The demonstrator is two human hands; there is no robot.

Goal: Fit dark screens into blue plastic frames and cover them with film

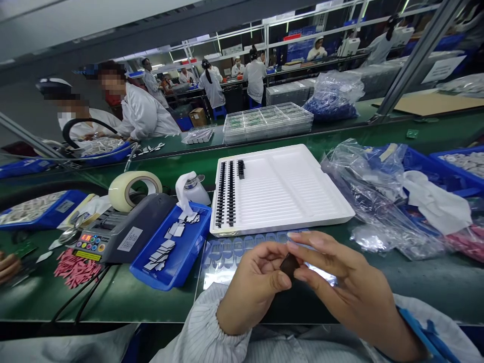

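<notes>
A small dark, flat-sided piece (289,264) is pinched between the thumb and fingers of my left hand (257,277). The fingertips of my right hand (340,277) close on the same piece from the other side, and they partly hide it. Under both hands lies a clear sheet with rounded shapes (223,252) on it. Just beyond stands a white foam tray (287,196) with narrow slots. Black parts (226,194) fill columns at its left, and a shorter column (241,169) stands beside them.
At left, a blue bin (172,267) holds white-and-black pieces near a grey tape dispenser (128,227), a tape roll (134,190) and pink pieces (77,267). Plastic bags (370,196) crowd the right. A co-worker's hand (8,267) shows at far left. Clear trays (268,123) sit behind.
</notes>
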